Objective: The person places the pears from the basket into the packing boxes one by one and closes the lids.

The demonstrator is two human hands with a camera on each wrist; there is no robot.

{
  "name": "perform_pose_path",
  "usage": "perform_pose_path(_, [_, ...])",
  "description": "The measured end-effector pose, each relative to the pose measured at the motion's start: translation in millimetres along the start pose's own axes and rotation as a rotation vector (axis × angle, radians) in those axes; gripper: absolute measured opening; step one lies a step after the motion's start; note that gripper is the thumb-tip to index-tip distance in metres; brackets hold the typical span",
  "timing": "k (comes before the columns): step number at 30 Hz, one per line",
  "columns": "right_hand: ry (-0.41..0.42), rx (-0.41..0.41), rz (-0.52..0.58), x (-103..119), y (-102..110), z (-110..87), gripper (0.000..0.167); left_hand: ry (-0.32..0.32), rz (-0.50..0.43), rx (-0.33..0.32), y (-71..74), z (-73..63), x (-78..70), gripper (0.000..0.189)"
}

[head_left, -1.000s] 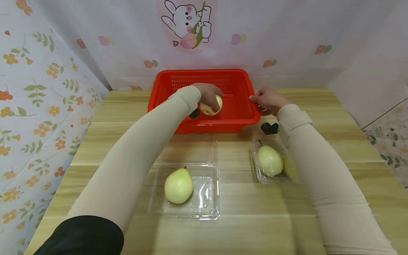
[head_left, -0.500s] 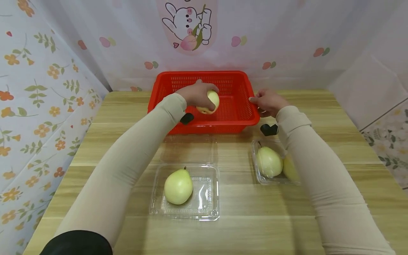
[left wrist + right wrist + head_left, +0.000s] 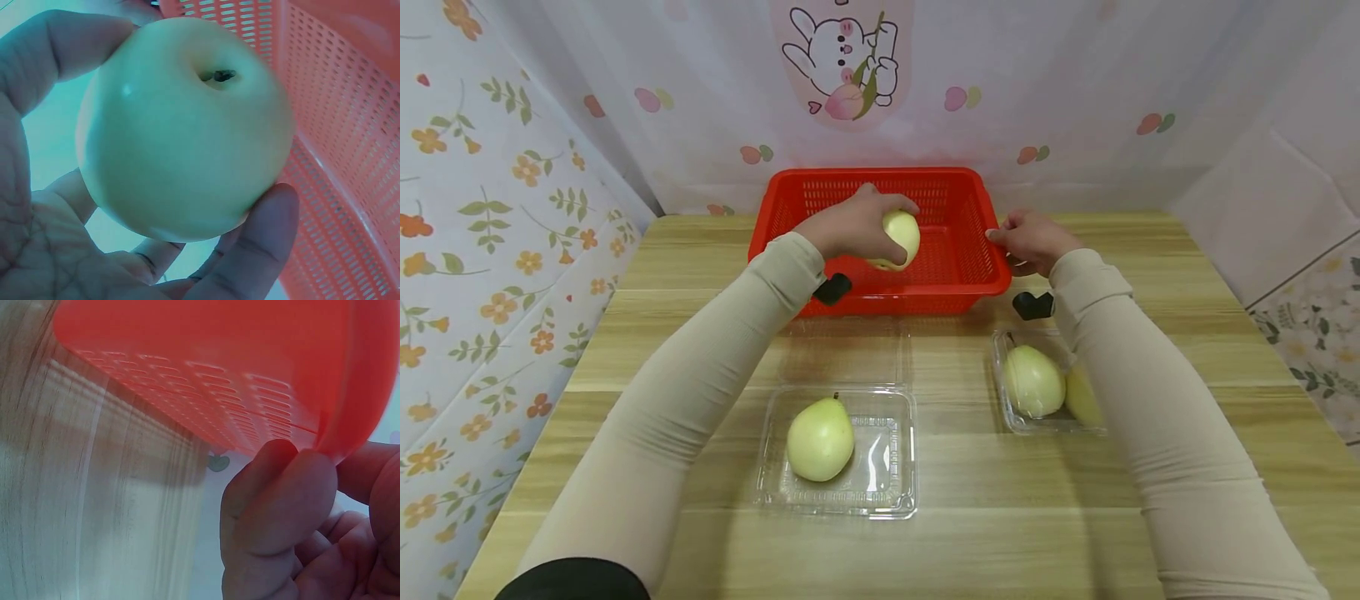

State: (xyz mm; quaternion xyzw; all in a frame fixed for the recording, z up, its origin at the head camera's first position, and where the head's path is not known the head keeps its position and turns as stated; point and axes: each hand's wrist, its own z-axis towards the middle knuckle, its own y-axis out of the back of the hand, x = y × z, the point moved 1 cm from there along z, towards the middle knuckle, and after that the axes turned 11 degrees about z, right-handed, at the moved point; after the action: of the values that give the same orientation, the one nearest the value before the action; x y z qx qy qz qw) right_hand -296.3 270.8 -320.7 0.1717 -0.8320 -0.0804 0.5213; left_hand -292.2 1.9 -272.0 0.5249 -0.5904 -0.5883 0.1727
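Observation:
My left hand (image 3: 859, 227) grips a pale yellow pear (image 3: 901, 237) over the red basket (image 3: 951, 250). Thumb and fingers wrap around the pear (image 3: 187, 137) in the left wrist view, its dark blossom end or stem hollow facing the camera. At the basket's right rim, my right hand (image 3: 1033, 240) pinches the edge between thumb and curled fingers; the right wrist view shows these fingers (image 3: 281, 506) at the red rim. Nearer me, another pear (image 3: 820, 439) sits in the left half of an opened clear plastic box (image 3: 880, 500).
A second clear box (image 3: 1017, 421) holds a pear (image 3: 1034, 382) and another pear (image 3: 1082, 396) partly hidden by my right sleeve. The clear box's lid (image 3: 842, 350) lies flat toward the basket. A printed curtain (image 3: 700, 100) stands behind the wooden table (image 3: 1000, 533).
My left hand has risen with the pear from lower in the basket and its wrist has shifted left. The right hand stays at the basket rim.

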Motion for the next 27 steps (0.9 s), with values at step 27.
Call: perform_pose_path(27, [0.010, 0.002, 0.007, -2, 0, 2.3, 0.024, -0.098, -0.029, -0.046, -1.4, -46.0, -11.7, 0.060])
